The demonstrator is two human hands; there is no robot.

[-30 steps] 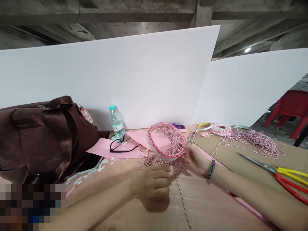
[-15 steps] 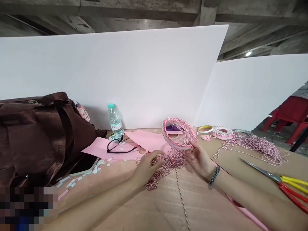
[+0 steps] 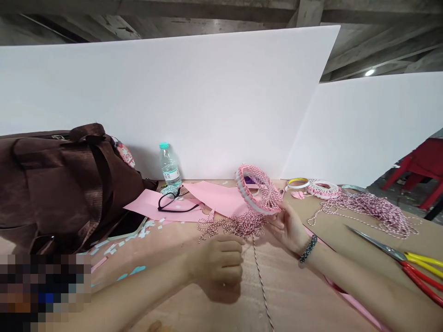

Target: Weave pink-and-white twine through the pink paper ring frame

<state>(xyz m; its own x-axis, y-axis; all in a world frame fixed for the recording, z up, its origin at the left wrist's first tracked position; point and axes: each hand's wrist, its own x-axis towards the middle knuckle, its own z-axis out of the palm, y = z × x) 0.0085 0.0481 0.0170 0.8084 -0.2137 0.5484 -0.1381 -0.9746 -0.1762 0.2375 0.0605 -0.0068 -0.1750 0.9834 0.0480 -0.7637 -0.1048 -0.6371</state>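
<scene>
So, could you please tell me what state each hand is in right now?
Left hand: curled closed; whether it holds anything cannot be told.
Right hand: closed, holding the pink-and-white ring by its edge.

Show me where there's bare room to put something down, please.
A good bare bit of table is between the cord strand and the pink strip along the right arm. A smaller cardboard patch lies between that arm and the scissors. It's crowded further back, with pink paper, glasses, a bottle and heaped cord.
</scene>
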